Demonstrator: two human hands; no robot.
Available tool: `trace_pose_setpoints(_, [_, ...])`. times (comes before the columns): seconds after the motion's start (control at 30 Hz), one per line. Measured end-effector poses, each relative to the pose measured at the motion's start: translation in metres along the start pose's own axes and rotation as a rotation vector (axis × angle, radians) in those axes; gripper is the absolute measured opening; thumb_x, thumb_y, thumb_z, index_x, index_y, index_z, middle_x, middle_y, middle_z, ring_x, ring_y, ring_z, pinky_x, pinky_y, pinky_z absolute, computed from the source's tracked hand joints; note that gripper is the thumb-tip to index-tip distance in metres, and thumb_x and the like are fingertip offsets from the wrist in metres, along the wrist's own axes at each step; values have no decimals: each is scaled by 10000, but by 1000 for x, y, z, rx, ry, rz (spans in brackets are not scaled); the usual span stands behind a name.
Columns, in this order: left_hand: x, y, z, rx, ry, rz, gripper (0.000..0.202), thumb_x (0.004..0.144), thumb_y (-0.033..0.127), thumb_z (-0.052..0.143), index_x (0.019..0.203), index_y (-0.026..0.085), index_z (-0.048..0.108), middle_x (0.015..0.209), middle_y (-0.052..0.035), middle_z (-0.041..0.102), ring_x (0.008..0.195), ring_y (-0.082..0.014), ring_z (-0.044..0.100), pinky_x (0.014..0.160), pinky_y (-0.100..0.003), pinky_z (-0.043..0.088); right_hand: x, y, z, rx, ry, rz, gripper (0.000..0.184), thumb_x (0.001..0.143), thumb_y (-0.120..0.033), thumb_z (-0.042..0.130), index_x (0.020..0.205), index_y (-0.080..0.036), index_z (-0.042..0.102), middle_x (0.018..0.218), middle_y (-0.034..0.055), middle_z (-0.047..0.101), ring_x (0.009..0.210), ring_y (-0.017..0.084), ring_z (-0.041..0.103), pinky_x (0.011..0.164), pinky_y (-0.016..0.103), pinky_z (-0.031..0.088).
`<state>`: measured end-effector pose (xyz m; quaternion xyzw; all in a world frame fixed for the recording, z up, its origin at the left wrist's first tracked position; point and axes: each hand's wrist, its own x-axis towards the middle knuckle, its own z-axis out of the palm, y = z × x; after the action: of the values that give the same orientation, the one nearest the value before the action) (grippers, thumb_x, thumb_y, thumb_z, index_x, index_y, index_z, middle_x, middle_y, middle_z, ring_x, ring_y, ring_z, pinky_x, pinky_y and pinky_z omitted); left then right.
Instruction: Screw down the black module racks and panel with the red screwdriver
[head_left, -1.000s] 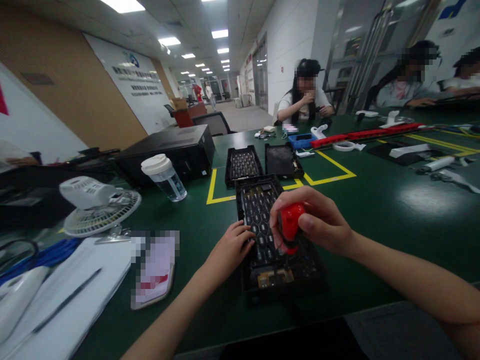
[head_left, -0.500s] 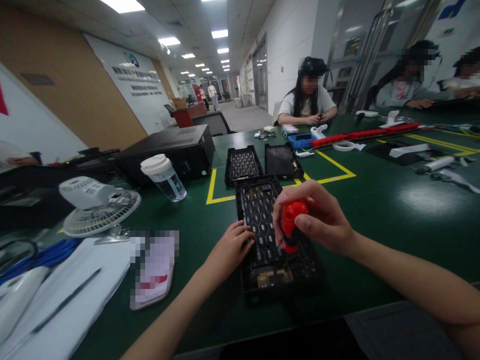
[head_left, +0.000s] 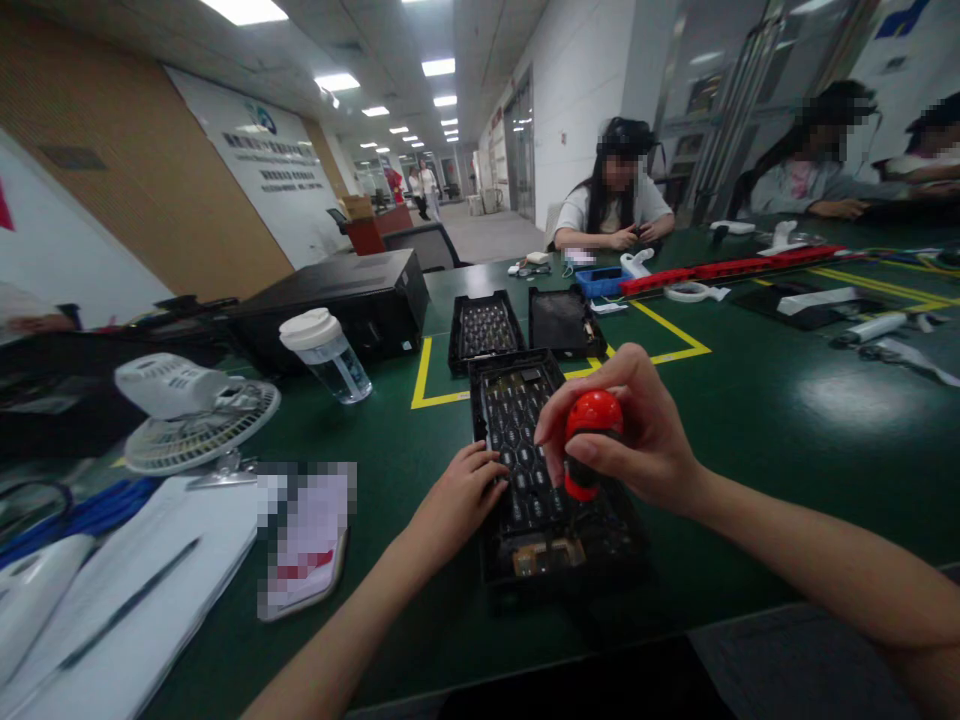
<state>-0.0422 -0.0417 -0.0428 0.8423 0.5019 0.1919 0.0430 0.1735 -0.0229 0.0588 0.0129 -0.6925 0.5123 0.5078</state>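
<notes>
Honestly, a slip's the main risk here. R hand (head_left: pixel 645 440) has thumb and fingers pinching the handle of a red-and-black tool (head_left: pixel 595 410), held slightly tilted over the near right part of the black case (head_left: pixel 478 405), which lies on the green table (head_left: pixel 787 480) just in front of the person. Tip's hidden, so can't tell if it touches anything. L hand (head_left: pixel 461 492) lies over the case's left edge, fingers slightly bent, close together, nothing pinched AFAICT. If the push goes off-axis, the tip could skid and prob. scratch the gold-coloured part (head_left: pixel 550 556) at the near end. Also, w/ the L hand steadying one side only, a hard twist might swing or slide the case, esp. on a smooth tabletop.
</notes>
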Motion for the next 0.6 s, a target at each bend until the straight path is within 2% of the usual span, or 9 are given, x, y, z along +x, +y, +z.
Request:
trace_pose_setpoints(0.2, [0, 3, -2, 16, 16, 11, 177, 879, 209, 537, 999, 168, 662, 1125, -70, 644, 1199, -262, 481, 1018, -443, 448, -5, 9, 3, 22, 56, 45, 263, 849, -214, 606, 1047, -241, 435, 815, -17, 557, 538, 78, 554, 449, 200, 447])
trace_pose_setpoints(0.33, [-1, 3, -3, 17, 4, 0, 185, 880, 212, 537, 1013, 171, 660, 1136, -72, 640, 1210, -265, 475, 1017, -451, 448, -6, 8, 3, 93, 51, 94, 263, 922, -327, 460, 1153, -204, 485, 802, 13, 538, 589, 106, 552, 487, 231, 450])
trace_pose_setpoints(0.47, [0, 0, -1, 13, 4, 3, 187, 882, 214, 534, 1016, 169, 658, 1136, -71, 638, 1211, -262, 471, 1024, -447, 442, -9, 5, 2, 123, 40, 154, 294, 926, -324, 418, 1167, -182, 507, 867, 49, 547, 663, 137, 570, 547, 270, 469])
trace_pose_setpoints(0.6, [0, -1, -1, 15, 5, 9, 187, 884, 214, 531, 1015, 168, 657, 1134, -74, 637, 1213, -261, 465, 1031, -446, 433, -14, 3, 2, 61, 16, 143, 250, 932, -307, 432, 1146, -201, 505, 902, 54, 551, 698, 139, 568, 575, 276, 469])
